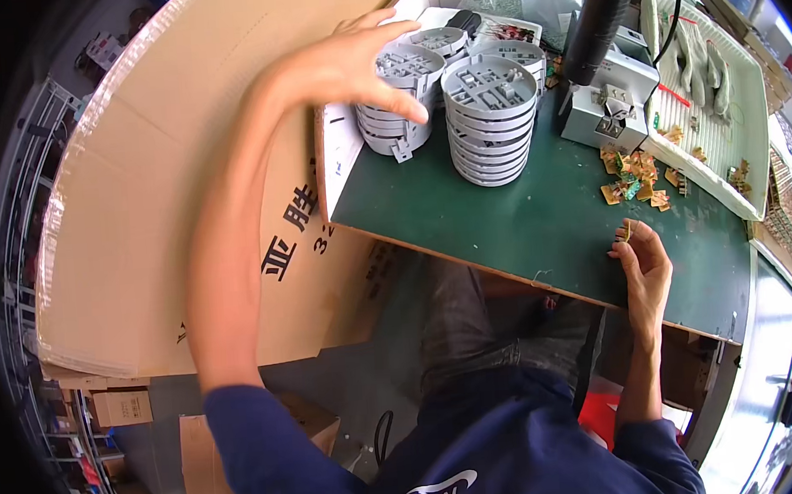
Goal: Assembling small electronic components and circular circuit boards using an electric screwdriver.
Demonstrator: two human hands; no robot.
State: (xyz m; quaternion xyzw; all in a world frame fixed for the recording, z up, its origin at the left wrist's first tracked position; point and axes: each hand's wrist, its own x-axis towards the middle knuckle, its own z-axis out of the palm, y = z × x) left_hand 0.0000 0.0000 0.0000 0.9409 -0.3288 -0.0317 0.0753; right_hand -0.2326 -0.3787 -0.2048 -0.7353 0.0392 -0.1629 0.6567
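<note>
My left hand (344,64) reaches over the left stack of round grey plastic bases (407,61), its fingers spread. The thumb lies across the front of that stack and the other fingers stretch past its far left side; I cannot tell how firmly they touch. Just right of it stands a taller, neat stack of the same bases (491,139), with molded slots on the top one. Near the table's front edge, my right hand (648,275) pinches a small yellowish circuit board (629,229) between thumb and fingertips. A pile of similar small boards (631,174) lies just beyond it.
A metal fixture (604,119) stands behind the pile, under a thick black post (594,27). At the right is a white tray (749,197) with gloves and loose boards. A big cardboard box (147,228) fills the left. Plastic bags (552,2) lie at the back.
</note>
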